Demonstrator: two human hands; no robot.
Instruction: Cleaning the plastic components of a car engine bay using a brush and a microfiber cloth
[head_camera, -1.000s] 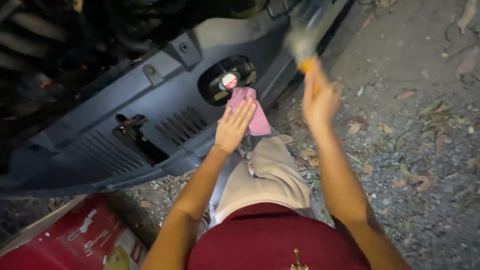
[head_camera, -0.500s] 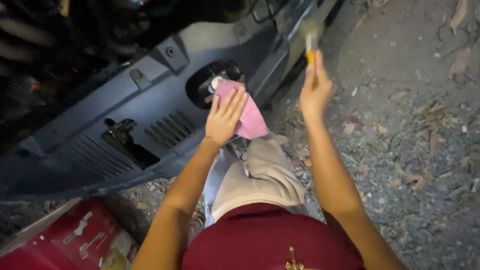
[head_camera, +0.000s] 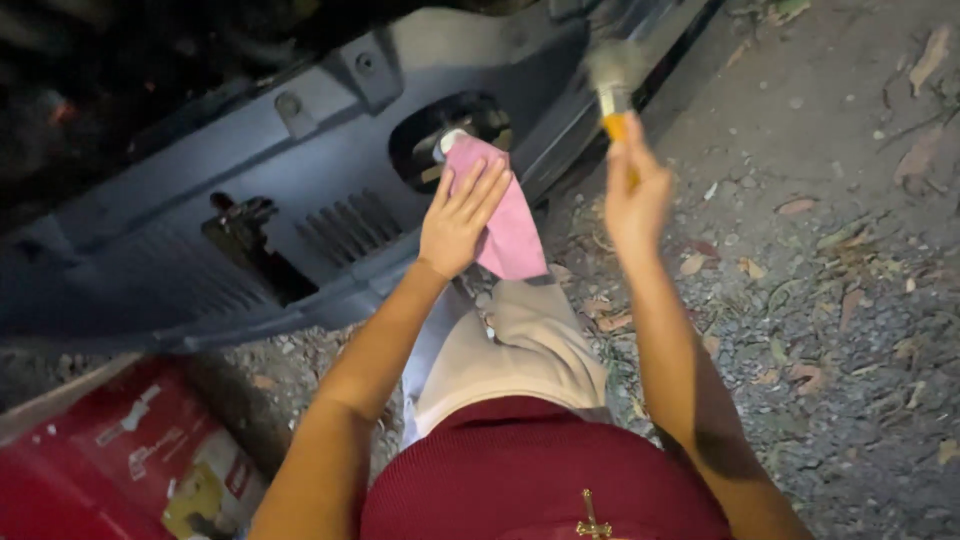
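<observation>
**Pink cloth up at the panel opening, brush raised alongside**

Left hand (head_camera: 460, 218) spread flat, fingers apart, pressing a pink cloth (head_camera: 508, 228) against the grey plastic panel (head_camera: 250, 170). Cloth bunched over a small pale cap (head_camera: 447, 141) at the rim of the dark oval opening (head_camera: 450, 135), lower end hanging loose below the palm. Not closed round the cloth, only laid on it.

Right hand (head_camera: 636, 196) up and to the right, fingers wrapped tight round a brush (head_camera: 612, 88) with an orange handle. Bristled head blurred, pointing up, just beside the panel's dark edge; touching or not, impossible to tell.

On the panel, left of the opening: a row of slanted vent slots (head_camera: 345, 228) and a black latch fitting (head_camera: 240, 222), both well clear of the hands.

Below: beige trousers (head_camera: 510, 350) over a bent knee, dark red shirt (head_camera: 540, 480) with a small gold cross (head_camera: 592, 518). Gravel ground (head_camera: 850, 300) strewn with dry leaves on the right. Red carton (head_camera: 120, 450) lying at lower left, near the left forearm, apart from it.
</observation>
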